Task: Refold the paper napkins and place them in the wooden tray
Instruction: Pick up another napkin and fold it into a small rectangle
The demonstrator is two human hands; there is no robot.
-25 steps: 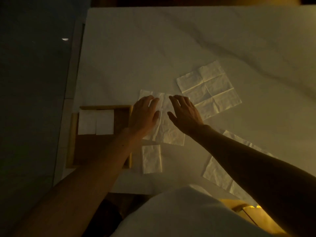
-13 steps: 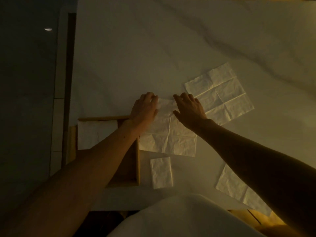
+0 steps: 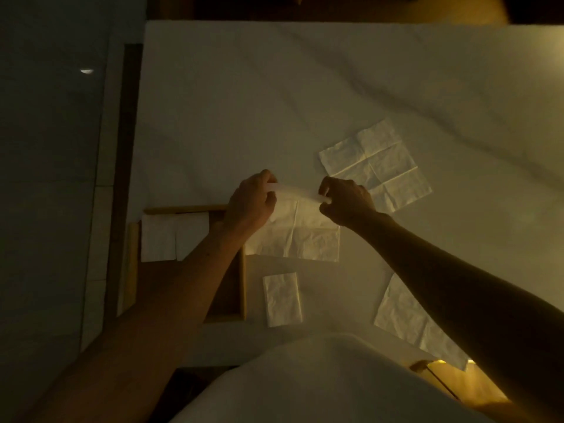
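An unfolded paper napkin (image 3: 305, 236) lies on the white table in front of me. My left hand (image 3: 251, 203) and my right hand (image 3: 346, 199) each pinch one far corner of it, and the far edge is lifted off the table and curls toward me. The wooden tray (image 3: 242, 282) sits at the left under my left forearm, with two folded napkins (image 3: 174, 236) in its far end. A small folded napkin (image 3: 282, 299) lies just right of the tray.
Another unfolded napkin (image 3: 377, 166) lies beyond my right hand. A third one (image 3: 409, 319) sits partly under my right forearm near the table's front edge. The table's left edge (image 3: 143, 148) borders a dark floor.
Both hands went from lying flat on the napkin to pinching its far corners and lifting that edge. The view has shifted slightly.
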